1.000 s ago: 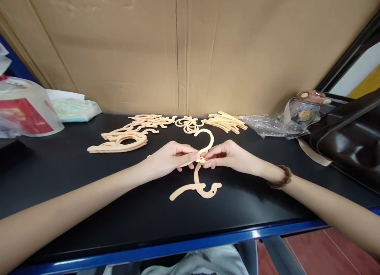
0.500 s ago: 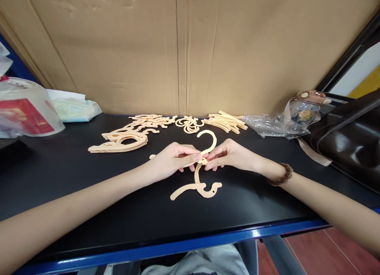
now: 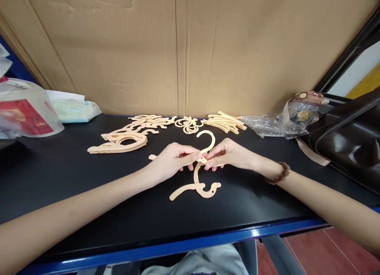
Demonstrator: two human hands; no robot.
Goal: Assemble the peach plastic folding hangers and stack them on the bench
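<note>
My left hand (image 3: 181, 160) and my right hand (image 3: 224, 154) meet near the middle of the table, both with fingers closed in a pinch. Between them they grip a cream plastic hanger hook (image 3: 211, 139) at its lower end, where small joined pieces show between the fingertips. The hook's curve stands above my hands. Just below, a loose curved hanger piece (image 3: 208, 192) with a small hole lies on the black table, overlapping a slim cream strip (image 3: 184, 188). My fingers hide the joint itself. Past my left wrist, the tip of a cream part (image 3: 152, 157) shows.
Stacked folded hangers (image 3: 121, 147) lie at the left, with piles of curved arms (image 3: 148, 122), hooks (image 3: 190, 125) and strips (image 3: 225, 121) behind. Clear plastic wrap (image 3: 264, 126), a bottle (image 3: 303, 110) and a dark bag (image 3: 347, 136) occupy the right. A tissue pack (image 3: 77, 109) sits back left.
The hook has tilted and shifted slightly left between my fingers. Both hands keep their pinch in nearly the same place, and the loose pieces on the table lie as before.
</note>
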